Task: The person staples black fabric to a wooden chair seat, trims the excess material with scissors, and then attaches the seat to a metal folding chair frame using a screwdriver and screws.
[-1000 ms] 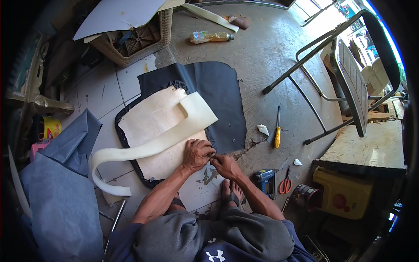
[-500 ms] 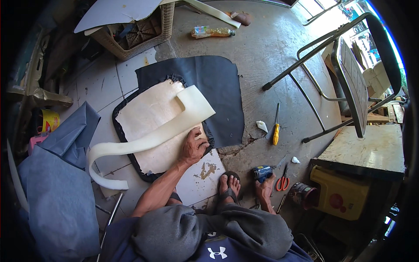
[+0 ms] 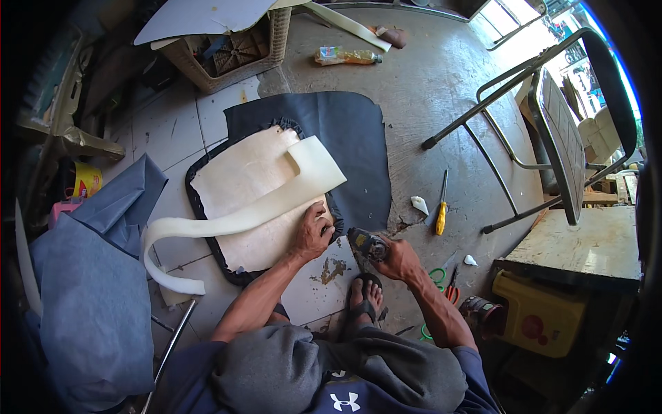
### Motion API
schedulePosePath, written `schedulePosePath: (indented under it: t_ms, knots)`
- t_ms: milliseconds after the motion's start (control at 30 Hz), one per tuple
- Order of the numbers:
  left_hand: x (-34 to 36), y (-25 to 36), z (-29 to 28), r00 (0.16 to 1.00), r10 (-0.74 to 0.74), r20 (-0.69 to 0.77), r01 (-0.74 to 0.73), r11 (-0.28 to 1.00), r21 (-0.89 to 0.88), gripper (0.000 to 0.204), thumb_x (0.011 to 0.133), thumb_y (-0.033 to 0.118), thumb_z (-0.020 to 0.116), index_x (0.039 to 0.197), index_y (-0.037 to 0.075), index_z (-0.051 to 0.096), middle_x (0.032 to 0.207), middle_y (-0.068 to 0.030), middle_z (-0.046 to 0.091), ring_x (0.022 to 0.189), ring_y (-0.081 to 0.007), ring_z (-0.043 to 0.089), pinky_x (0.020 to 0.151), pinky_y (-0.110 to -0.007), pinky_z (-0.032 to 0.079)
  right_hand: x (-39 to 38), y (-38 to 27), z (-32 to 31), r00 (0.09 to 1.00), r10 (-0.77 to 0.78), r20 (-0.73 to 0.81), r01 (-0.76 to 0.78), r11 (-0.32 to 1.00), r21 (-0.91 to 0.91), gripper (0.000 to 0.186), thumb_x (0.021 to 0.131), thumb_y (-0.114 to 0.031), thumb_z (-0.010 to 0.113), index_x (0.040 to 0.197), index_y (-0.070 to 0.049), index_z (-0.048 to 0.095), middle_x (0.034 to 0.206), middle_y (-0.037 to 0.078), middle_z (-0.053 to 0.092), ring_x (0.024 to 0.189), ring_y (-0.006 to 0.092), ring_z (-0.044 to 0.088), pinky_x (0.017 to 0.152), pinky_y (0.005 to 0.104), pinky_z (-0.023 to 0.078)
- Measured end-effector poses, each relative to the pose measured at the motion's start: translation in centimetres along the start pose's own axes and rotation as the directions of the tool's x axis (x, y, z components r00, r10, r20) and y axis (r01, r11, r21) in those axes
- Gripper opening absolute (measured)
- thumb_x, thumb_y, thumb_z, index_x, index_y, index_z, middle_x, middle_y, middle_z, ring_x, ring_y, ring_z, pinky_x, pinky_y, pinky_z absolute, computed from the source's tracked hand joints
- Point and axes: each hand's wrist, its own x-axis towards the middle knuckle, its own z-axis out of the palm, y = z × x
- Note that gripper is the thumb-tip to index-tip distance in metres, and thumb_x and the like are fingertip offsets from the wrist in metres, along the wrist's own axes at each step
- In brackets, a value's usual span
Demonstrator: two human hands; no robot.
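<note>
My left hand (image 3: 312, 234) presses at the right edge of a cream board (image 3: 234, 179), its curled fingers gripping the gathered black covering (image 3: 221, 269) that wraps the board's rim. A long white foam strip (image 3: 252, 203) lies across the board, its left part looping onto the tiles. Just right of my left hand, my right hand (image 3: 394, 261) is closed on a dark staple gun (image 3: 367, 243), its nose beside the panel's right edge. A larger black sheet (image 3: 358, 152) lies under the panel's upper right.
Around me are a yellow screwdriver (image 3: 440, 217), green-handled scissors (image 3: 436, 276), orange-handled scissors (image 3: 452, 294), a tin (image 3: 480, 314), a folding chair (image 3: 565, 145), a low cabinet (image 3: 565, 245), blue-grey fabric (image 3: 96, 297), a wicker basket (image 3: 207, 76) and a plastic bottle (image 3: 345, 56).
My right hand left the panel's edge, took the staple gun from the floor and raised it leftward beside my left hand. Green-handled scissors now show where the gun lay.
</note>
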Motion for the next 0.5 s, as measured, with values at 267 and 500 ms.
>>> schedulePosePath:
  t_ms: [267, 500]
  knots:
    - [0.1, -0.4, -0.4, 1.000, 0.019, 0.009, -0.019, 0.999, -0.027, 0.011, 0.086, 0.007, 0.074, 0.091, -0.001, 0.067, 0.127, -0.0222, 0.054, 0.127, -0.0417, 0.055, 0.106, -0.048, 0.049, 4.3, -1.3, 0.8, 0.981, -0.115, 0.154, 0.128, 0.989, -0.076, 0.041, 0.077, -0.023, 0.073, 0.114, -0.007, 0.072, 0.081, 0.026, 0.072, 0.079, 0.0467, 0.071, 0.074, 0.0529, 0.059]
    - [0.2, -0.6, -0.6, 0.996, 0.086, -0.015, -0.086, 0.996, -0.022, 0.011, 0.084, 0.005, 0.074, 0.090, -0.001, 0.066, 0.122, -0.0210, 0.057, 0.123, -0.0407, 0.058, 0.103, -0.048, 0.049, 4.0, -1.4, 1.5, 0.988, -0.073, 0.136, 0.076, 0.997, -0.018, 0.043, 0.079, -0.024, 0.073, 0.117, -0.006, 0.073, 0.087, 0.026, 0.073, 0.082, 0.0453, 0.072, 0.075, 0.0509, 0.059]
